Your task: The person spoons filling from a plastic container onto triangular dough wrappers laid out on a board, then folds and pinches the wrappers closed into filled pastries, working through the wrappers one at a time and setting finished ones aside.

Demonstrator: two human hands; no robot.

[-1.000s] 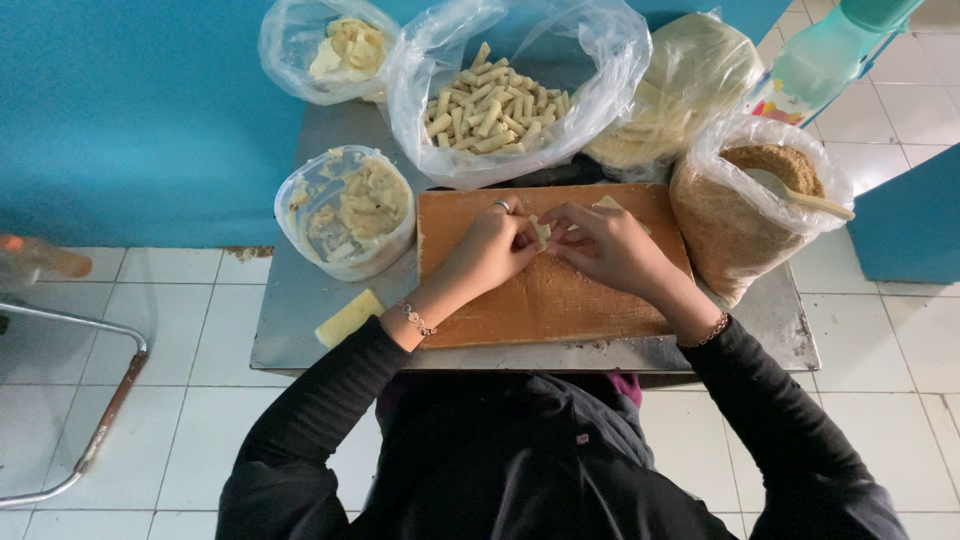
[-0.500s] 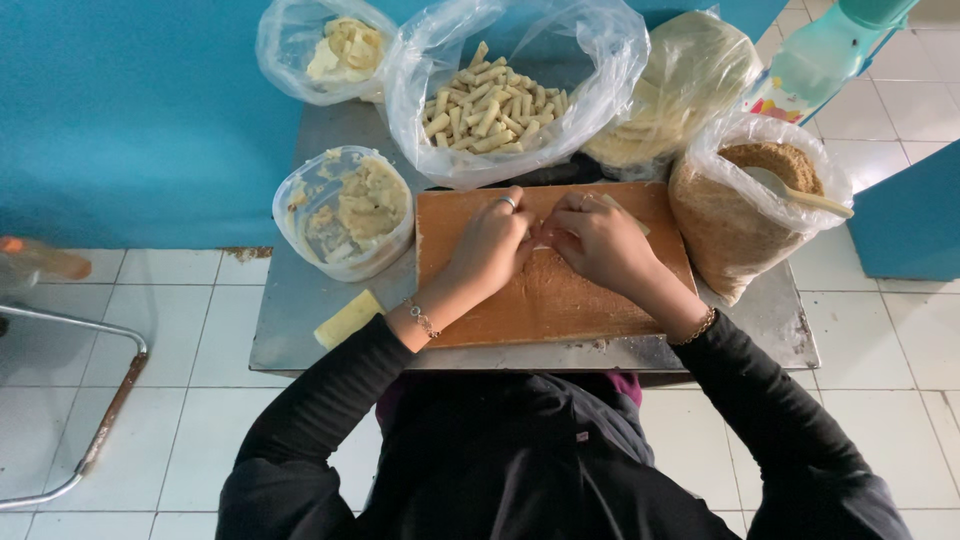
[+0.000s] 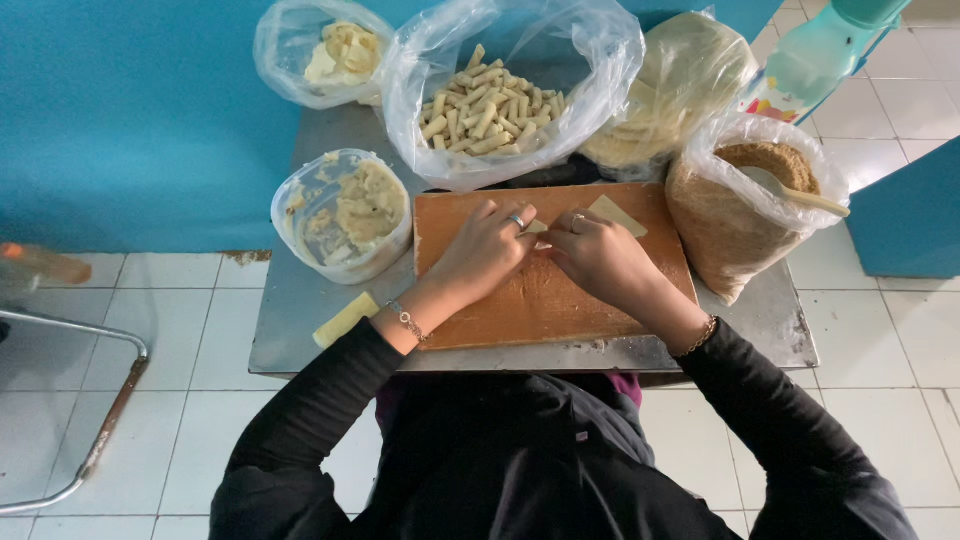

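My left hand [image 3: 488,250] and my right hand [image 3: 597,257] rest side by side on a brown wooden board [image 3: 540,300], fingers pressed down on a pale thin pastry sheet [image 3: 615,214] whose corner sticks out past my right fingers. Both hands are curled over the sheet where it meets between them; the part under my fingers is hidden. I wear a ring and a bracelet on the left, a bracelet on the right.
A tub of pale filling [image 3: 350,212] stands left of the board. Behind are a bag of finished rolls [image 3: 490,100], a bag of stacked wrappers [image 3: 670,80], a small bag [image 3: 330,50] and a bag of brown crumbs with a spoon [image 3: 750,200]. A yellow stick [image 3: 345,319] lies at front left.
My hands have slid a little toward the far edge of the board and flattened over the sheet, rolling it; only one corner of the sheet shows now.
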